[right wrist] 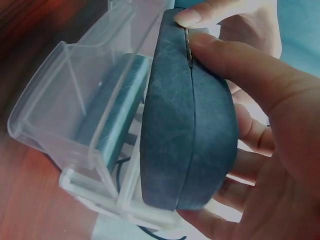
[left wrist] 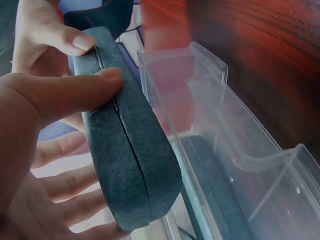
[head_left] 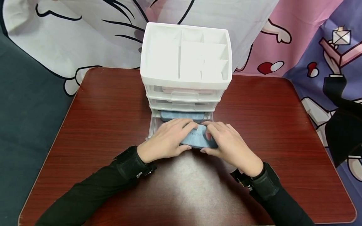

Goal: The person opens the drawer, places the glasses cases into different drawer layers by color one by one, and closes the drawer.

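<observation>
A blue-grey glasses case (head_left: pixel 199 137) is held between both hands over the pulled-out clear bottom drawer (head_left: pixel 153 125). My left hand (head_left: pixel 165 139) grips one end, with its thumb (left wrist: pixel 75 95) on the front seam and its other fingers around the back. At the opposite end my right hand (head_left: pixel 230 146) grips in the same way, its thumb (right wrist: pixel 235 62) beside the metal edge of the seam. The case (right wrist: pixel 175 125) is closed, a thin dark line running along its side. Inside the drawer lies a second blue case (head_left: pixel 182 116), partly under the unit.
The white drawer unit (head_left: pixel 186 81) stands at the back of the dark red wooden table (head_left: pixel 113 103), its upper drawers closed. Its top tray has several compartments. A printed cloth (head_left: pixel 93 34) hangs behind, and a black object (head_left: pixel 343 131) stands beyond the right edge.
</observation>
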`<action>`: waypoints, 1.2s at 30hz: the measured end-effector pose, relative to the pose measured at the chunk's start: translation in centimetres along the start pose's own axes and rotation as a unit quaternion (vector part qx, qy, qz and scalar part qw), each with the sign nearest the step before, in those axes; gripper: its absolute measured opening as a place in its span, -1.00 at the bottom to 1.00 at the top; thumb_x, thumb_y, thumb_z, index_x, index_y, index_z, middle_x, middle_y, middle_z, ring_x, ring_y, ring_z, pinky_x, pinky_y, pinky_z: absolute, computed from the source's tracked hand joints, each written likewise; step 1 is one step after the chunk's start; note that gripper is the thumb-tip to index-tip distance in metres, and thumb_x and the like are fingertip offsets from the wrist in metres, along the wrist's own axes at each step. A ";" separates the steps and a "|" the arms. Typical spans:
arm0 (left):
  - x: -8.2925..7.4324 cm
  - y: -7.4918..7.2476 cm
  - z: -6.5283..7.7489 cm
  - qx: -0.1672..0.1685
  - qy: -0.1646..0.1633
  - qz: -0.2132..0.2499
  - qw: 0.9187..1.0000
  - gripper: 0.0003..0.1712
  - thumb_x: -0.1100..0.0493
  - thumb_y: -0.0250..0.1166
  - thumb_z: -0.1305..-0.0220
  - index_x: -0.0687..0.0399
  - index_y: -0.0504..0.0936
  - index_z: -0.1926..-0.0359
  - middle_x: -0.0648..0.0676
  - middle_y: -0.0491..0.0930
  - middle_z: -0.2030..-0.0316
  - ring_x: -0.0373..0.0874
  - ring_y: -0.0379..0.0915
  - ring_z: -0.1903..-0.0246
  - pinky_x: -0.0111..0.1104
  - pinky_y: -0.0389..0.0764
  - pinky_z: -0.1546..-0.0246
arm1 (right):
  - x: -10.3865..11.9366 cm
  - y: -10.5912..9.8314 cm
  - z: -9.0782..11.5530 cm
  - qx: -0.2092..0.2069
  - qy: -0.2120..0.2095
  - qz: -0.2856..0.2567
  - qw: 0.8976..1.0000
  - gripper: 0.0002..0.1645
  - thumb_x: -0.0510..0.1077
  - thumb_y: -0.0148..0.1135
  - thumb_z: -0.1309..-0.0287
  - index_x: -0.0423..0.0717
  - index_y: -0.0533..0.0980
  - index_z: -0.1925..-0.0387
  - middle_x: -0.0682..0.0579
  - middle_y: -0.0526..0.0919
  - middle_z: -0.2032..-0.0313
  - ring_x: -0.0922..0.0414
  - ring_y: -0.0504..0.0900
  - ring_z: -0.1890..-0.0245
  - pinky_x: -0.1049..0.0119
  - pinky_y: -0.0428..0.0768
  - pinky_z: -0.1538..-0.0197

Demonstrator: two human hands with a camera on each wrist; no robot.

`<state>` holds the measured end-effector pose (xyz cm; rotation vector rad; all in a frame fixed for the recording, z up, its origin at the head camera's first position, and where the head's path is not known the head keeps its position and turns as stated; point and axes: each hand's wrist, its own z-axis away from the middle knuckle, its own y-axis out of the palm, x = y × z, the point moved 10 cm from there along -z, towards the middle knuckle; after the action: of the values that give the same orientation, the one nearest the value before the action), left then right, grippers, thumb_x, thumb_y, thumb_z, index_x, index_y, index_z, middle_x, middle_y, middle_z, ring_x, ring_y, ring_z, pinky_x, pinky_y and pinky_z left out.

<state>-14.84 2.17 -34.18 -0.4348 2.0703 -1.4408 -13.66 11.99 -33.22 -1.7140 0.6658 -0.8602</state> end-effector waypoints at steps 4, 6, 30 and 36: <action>0.6 0.0 0.0 0.000 -0.011 -0.004 1.000 -0.28 -0.02 0.52 0.01 -0.02 0.42 -0.16 0.05 0.48 -0.14 -0.03 0.45 -0.16 -0.17 0.49 -0.18 | -0.5 0.1 0.1 -0.005 0.007 -0.012 1.000 -0.44 0.11 0.56 0.16 0.01 0.34 0.35 -0.02 0.54 -0.18 0.05 0.53 -0.12 0.15 0.47 0.09; 1.0 0.0 0.1 0.000 -0.020 -0.009 1.000 -0.28 -0.03 0.53 0.01 -0.02 0.42 -0.15 0.06 0.48 -0.15 -0.01 0.46 -0.15 -0.16 0.50 -0.16 | -0.9 0.3 0.2 -0.004 0.013 -0.017 1.000 -0.47 0.08 0.55 0.14 0.00 0.37 0.30 -0.01 0.53 -0.20 0.04 0.51 -0.15 0.12 0.48 0.06; 5.0 1.2 0.9 0.045 -0.087 -0.022 0.995 -0.35 -0.12 0.44 -0.10 -0.07 0.44 -0.17 0.05 0.49 -0.14 -0.02 0.45 -0.12 -0.11 0.52 -0.07 | -3.8 2.0 0.5 0.006 0.072 -0.013 0.997 -0.52 0.04 0.36 -0.13 -0.10 0.49 -0.01 -0.09 0.50 -0.23 -0.07 0.49 -0.22 -0.07 0.49 -0.04; 5.1 2.0 0.7 0.058 -0.085 -0.020 0.994 -0.36 -0.09 0.44 -0.09 -0.06 0.45 -0.17 0.06 0.49 -0.15 -0.02 0.43 -0.14 -0.12 0.48 -0.13 | -4.1 2.4 0.7 0.021 0.077 -0.006 0.997 -0.54 0.05 0.37 -0.12 -0.11 0.52 0.02 -0.11 0.50 -0.22 -0.09 0.49 -0.21 -0.09 0.49 -0.06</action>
<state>-18.24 -0.52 -37.56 -0.5345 1.8431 -1.4844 -15.54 14.86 -36.59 -1.6266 0.7361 -1.0155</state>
